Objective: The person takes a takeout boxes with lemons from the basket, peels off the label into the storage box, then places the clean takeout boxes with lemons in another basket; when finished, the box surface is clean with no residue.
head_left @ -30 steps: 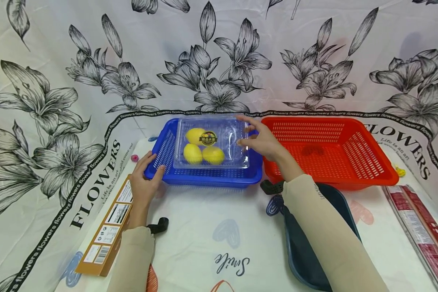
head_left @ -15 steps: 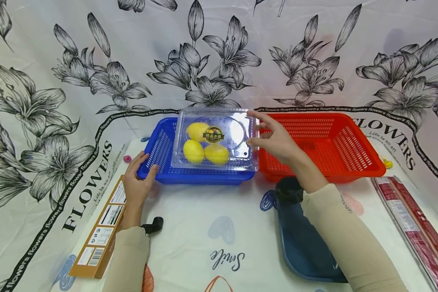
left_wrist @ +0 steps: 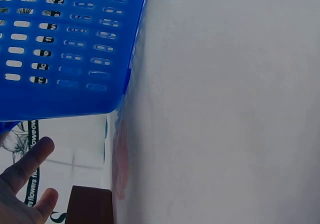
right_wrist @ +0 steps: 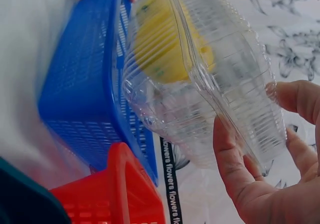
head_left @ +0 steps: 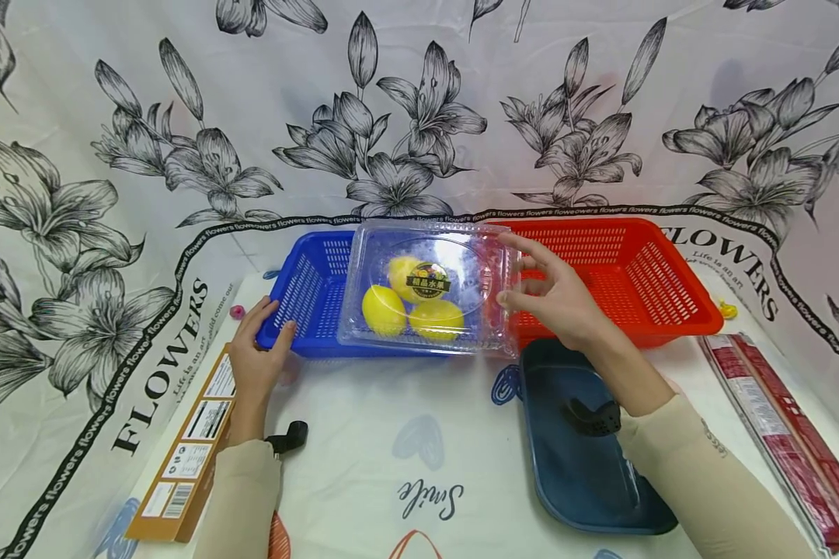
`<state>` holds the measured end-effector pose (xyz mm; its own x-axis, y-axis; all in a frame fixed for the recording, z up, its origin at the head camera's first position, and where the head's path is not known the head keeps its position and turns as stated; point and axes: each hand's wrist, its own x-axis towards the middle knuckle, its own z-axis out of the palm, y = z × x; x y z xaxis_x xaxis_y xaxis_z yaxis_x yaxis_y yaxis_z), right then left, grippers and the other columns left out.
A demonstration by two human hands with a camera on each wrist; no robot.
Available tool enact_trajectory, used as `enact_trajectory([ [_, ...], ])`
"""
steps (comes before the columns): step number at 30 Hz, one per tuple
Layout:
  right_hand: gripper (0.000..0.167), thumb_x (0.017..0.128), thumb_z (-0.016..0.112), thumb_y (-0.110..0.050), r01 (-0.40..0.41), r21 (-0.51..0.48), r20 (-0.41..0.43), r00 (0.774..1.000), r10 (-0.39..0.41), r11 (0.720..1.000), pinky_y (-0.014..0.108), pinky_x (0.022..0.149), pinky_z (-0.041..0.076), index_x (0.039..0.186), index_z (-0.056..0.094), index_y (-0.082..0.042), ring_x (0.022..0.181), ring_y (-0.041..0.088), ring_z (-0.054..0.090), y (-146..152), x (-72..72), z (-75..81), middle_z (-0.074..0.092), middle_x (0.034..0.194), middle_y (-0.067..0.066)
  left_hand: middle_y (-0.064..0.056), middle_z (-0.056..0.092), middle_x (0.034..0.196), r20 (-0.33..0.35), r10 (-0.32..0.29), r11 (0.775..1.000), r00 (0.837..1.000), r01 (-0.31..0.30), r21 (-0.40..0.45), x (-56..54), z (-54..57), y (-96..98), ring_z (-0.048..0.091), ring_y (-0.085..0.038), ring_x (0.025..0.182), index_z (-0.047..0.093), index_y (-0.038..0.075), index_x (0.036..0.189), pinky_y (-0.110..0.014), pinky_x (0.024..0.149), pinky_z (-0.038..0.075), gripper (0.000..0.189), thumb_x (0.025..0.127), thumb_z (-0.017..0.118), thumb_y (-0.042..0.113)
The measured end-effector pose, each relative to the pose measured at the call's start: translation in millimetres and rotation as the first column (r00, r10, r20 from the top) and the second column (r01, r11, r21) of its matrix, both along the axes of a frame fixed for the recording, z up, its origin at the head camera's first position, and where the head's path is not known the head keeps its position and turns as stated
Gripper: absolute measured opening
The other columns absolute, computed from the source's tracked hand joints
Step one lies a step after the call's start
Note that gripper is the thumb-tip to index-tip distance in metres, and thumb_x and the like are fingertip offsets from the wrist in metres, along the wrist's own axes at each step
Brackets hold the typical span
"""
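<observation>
A clear plastic fruit box (head_left: 475,310) with a dark round label and three lemons (head_left: 436,318) inside hangs over the right part of the blue basket (head_left: 315,345), overlapping the red basket's left end in the head view. My right hand (head_left: 559,303) grips its right end, thumb on one side and fingers on the other; the right wrist view shows the thumb along the rim seam of the clear box (right_wrist: 235,114). At the blue basket's near left corner, my left hand (head_left: 255,353) holds the rim. In the left wrist view, fingertips (left_wrist: 47,144) show below that corner.
A red basket (head_left: 678,330) stands right of the blue one. A dark blue-green tray (head_left: 552,481) lies under my right forearm. A long brown box (head_left: 182,466) lies at left, red-and-white packages (head_left: 762,411) at right. A patterned cloth wall (head_left: 419,101) rises behind.
The clear box with the lemons has moved right and toward me with my right hand, past the blue basket's right end. My left hand stays at the blue basket's corner.
</observation>
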<state>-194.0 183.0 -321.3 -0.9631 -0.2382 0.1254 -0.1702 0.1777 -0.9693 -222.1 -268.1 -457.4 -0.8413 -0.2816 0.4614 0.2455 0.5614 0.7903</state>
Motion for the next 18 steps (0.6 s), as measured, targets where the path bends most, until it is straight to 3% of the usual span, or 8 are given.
enact_trajectory([
  [11,0.074,0.092,0.069,0.003,-0.028,-0.016,-0.015,1.0,0.028,0.999,0.029,0.079,0.063,0.156,0.04,-0.021,0.095,0.022,0.066,7,37.4,-4.7,0.044,0.132,0.013,-0.001,0.054,0.153,-0.01,-0.003,1.0,1.0,0.003,0.005,-1.2,0.2,0.2,0.046,-0.019,0.146,0.065,0.018,0.138,-0.043,0.122,0.036,0.048,0.092,0.074,0.027],
  [18,0.076,0.091,0.07,0.003,-0.071,-0.036,0.037,0.997,0.072,0.997,0.031,0.078,0.063,0.156,0.04,-0.022,0.09,0.021,0.066,7,57.5,-14.5,0.038,0.14,0.011,0.004,0.053,0.154,0.014,0.0,1.0,1.0,0.0,0.004,-1.6,0.1,-0.2,0.045,-0.017,0.147,0.064,0.019,0.139,-0.043,0.122,0.036,0.049,0.092,0.073,0.029],
])
